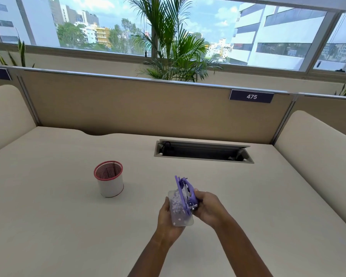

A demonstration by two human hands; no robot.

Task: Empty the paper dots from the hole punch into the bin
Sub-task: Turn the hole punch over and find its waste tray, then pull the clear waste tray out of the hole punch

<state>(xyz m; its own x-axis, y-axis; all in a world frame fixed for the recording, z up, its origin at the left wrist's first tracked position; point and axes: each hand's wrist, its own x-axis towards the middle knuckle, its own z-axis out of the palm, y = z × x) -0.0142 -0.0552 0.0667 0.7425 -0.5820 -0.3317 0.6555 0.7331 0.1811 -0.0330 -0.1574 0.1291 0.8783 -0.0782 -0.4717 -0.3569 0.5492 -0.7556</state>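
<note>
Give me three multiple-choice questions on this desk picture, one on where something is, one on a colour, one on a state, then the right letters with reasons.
1. Where does the white cylindrical bin with the red rim stand?
A) on the beige desk
B) on the window sill
C) on top of the partition

2. What colour is the plastic hole punch?
A) green
B) purple
C) black

3. The punch's clear tray is
A) empty
B) holding paper dots
C) missing

Answers:
1 A, it stands upright on the desktop.
2 B, its body is purple.
3 B, dots show through the tray, which the left hand holds while the right hand grips the punch.
</note>
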